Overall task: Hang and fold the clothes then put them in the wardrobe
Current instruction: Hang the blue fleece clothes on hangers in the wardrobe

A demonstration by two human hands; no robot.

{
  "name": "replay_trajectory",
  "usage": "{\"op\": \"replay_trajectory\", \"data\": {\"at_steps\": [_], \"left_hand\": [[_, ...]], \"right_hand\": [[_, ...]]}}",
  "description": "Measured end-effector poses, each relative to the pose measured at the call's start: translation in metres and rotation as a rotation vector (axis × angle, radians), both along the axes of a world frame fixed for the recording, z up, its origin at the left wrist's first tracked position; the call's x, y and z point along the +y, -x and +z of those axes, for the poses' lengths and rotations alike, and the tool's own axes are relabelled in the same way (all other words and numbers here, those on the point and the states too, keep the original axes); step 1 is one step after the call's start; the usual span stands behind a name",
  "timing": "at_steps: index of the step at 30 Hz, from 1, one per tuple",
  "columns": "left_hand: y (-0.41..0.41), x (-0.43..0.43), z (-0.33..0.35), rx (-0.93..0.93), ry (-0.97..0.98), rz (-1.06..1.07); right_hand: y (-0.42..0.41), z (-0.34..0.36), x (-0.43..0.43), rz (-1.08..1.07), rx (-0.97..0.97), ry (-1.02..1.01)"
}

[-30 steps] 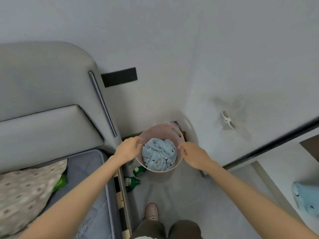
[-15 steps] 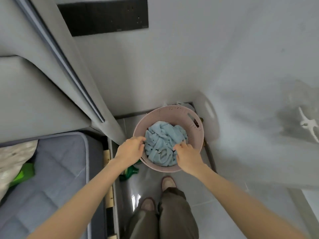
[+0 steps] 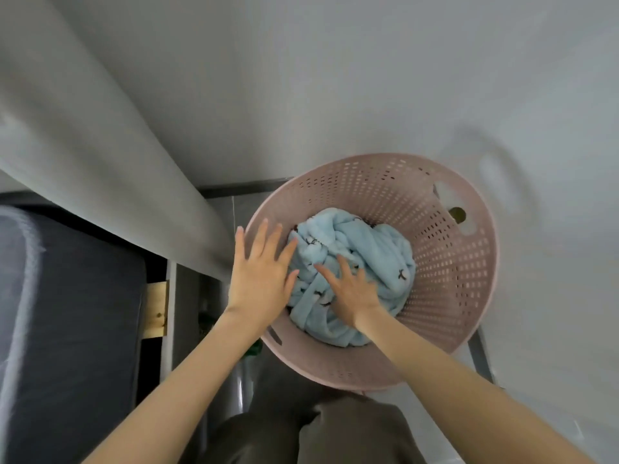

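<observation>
Since 0.5 s ago: L hand (image 3: 261,272) has let go of the basket (image 3: 465,296) rim & now lies flat over the left edge, fingers straight & spread, palm down. R hand (image 3: 351,293) has gone from the near rim further in, onto the cloth (image 3: 378,252). View is much closer, so the basket fills more of it.

Hands: apart but near, L thumb just beside R thumb, neither clamped on anything. L covers the rim; can't tell if it touches. R lies splayed on the cloth, thumb & index straight, outer fingertips sunk in the folds.

Cloth: light blue, fluffy, w/ small dark marks, bunched in a heap at the basket bottom, toward the near-left side.

Basket: pink plastic, round, walls perforated w/ rows of small slots, handle cut-out in the far-right wall. Stands in a corner, wall (image 3: 335,78) behind & to the right.

Left of frame: grey padded headboard (image 3: 83,135) running diagonally, dark grey mattress (image 3: 67,329) below it, a wood slat (image 3: 155,309) at the bed edge. Btw headboard & basket, a strip of grey floor (image 3: 239,204).

Bottom centre: brown trousers (image 3: 318,433), just under the basket's near rim. Both forearms bare.
</observation>
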State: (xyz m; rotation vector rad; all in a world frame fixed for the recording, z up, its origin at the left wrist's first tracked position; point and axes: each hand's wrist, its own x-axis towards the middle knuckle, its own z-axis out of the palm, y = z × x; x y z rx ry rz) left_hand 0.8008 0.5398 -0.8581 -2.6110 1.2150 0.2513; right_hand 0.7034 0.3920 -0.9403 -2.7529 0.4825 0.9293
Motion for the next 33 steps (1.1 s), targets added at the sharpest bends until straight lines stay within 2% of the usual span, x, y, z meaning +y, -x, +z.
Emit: {"op": "replay_trajectory", "data": {"at_steps": [4, 7, 9, 12, 16, 21, 24, 27, 33], "left_hand": [[-0.008, 0.0, -0.007, -0.015, 0.115, 0.063], [-0.006, 0.005, -0.007, 0.023, 0.23, 0.096], [-0.005, 0.005, -0.008, 0.025, 0.277, 0.097], [-0.006, 0.004, -0.008, 0.027, 0.252, 0.098], [-0.001, 0.005, 0.005, 0.086, 0.13, 0.093], [0.01, 0.002, 0.069, 0.237, 0.104, 0.153], [0.017, -0.008, 0.128, 0.263, 0.115, 0.135], [0.024, -0.023, 0.204, 0.286, 0.139, 0.091], [0.03, -0.045, 0.354, 0.368, 0.272, 0.047]], "right_hand": [[-0.016, -0.04, 0.008, 0.125, 0.022, 0.084], [-0.023, -0.056, 0.011, 0.153, 0.09, 0.086], [-0.027, -0.06, 0.009, 0.173, 0.069, 0.097], [-0.028, -0.053, 0.003, 0.181, 0.017, 0.019], [-0.014, -0.016, -0.005, 0.118, -0.155, -0.052], [0.009, 0.077, -0.03, -0.004, -0.341, -0.075], [0.016, 0.157, -0.043, 0.027, -0.472, -0.051], [0.022, 0.264, -0.056, 0.054, -0.744, -0.037], [0.028, 0.472, -0.076, 0.109, -1.075, 0.006]]}}
